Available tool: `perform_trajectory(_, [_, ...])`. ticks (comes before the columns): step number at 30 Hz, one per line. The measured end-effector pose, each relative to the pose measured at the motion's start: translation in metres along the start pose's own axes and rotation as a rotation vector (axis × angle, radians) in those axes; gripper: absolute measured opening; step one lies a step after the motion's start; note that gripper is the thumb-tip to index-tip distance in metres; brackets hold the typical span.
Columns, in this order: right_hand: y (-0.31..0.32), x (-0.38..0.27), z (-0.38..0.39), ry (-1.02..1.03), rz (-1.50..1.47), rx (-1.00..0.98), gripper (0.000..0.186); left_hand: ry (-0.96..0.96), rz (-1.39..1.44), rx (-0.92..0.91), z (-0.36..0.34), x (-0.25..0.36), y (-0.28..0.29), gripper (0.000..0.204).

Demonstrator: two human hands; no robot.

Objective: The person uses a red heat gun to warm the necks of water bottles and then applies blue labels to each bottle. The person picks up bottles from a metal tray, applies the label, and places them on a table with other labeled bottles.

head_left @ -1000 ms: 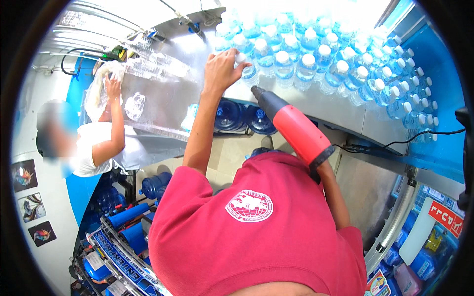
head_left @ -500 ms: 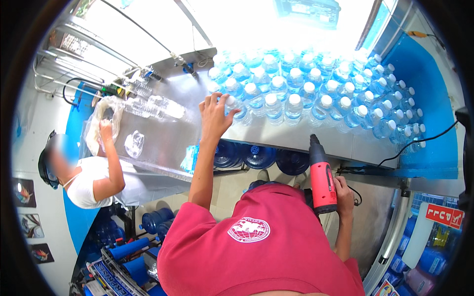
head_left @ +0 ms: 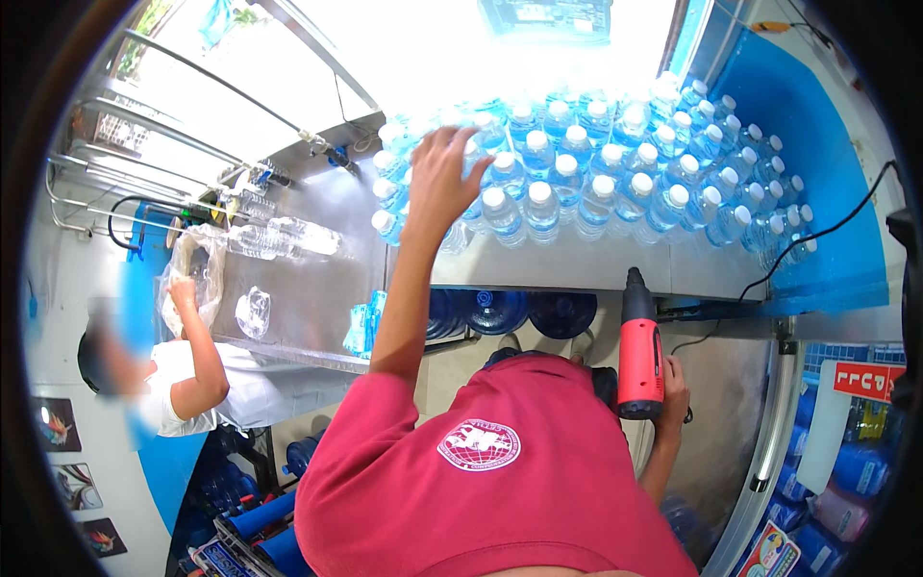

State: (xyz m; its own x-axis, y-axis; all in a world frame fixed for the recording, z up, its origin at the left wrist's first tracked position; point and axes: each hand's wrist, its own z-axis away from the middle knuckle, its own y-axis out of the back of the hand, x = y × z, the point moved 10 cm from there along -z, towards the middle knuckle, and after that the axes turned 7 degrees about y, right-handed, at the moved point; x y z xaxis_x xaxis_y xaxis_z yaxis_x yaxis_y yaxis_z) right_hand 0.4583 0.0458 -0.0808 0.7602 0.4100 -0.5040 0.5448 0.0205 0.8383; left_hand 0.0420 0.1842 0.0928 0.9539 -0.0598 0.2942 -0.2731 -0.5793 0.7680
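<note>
My left hand point(head_left: 445, 178) reaches over the left part of a group of small clear water bottles point(head_left: 541, 212) with white caps, standing upright on a metal counter. Its thumb and fingers are spread around the top of one bottle; I cannot tell whether they touch it. Down at my right side, my right hand point(head_left: 674, 392) is closed round the handle of a red heat gun point(head_left: 639, 361). The gun's black nozzle points toward the counter's front edge, apart from the bottles.
A co-worker point(head_left: 183, 385) in white, at the left, has a hand in a clear plastic bag point(head_left: 199, 260). Empty bottles point(head_left: 288, 238) lie beside it on the counter point(head_left: 317, 298). A black cord point(head_left: 827, 231) hangs at the right. Large blue jugs point(head_left: 500, 310) stand below.
My left hand has moved farther over the bottles and spread from the front bottle it was on. The heat gun stays in my right hand. The view has shifted slightly.
</note>
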Motion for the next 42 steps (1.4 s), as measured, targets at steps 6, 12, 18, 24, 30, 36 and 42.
perform_trajectory(6, [0.007, 0.000, 0.001, -0.007, -0.046, 0.060, 0.037, 0.011, -0.167, -0.455, -0.095, 0.028, -0.147, 0.052])
perform_trajectory(12, [0.015, 0.006, 0.019, -0.058, -0.066, 0.140, 0.038, -0.112, -0.164, -0.522, -0.116, 0.041, -0.182, 0.039])
perform_trajectory(18, [0.017, 0.017, 0.031, -0.091, -0.027, 0.161, 0.038, -0.102, -0.224, -0.545, -0.115, 0.038, -0.188, 0.039])
perform_trajectory(24, [0.021, 0.015, 0.030, -0.104, -0.033, 0.152, 0.038, -0.203, -0.286, -0.400, -0.112, 0.059, -0.166, 0.039])
perform_trajectory(30, [0.025, 0.009, 0.023, -0.105, -0.065, 0.159, 0.037, -0.335, -0.284, -0.534, -0.081, 0.079, -0.174, 0.049])
perform_trajectory(36, [0.021, 0.010, 0.018, -0.090, -0.091, 0.130, 0.038, -0.330, -0.246, -0.396, -0.076, 0.082, -0.154, 0.053])
perform_trajectory(42, [0.010, 0.006, 0.018, -0.033, -0.121, 0.115, 0.043, 0.057, 0.066, -0.097, -0.029, 0.009, -0.006, 0.040])
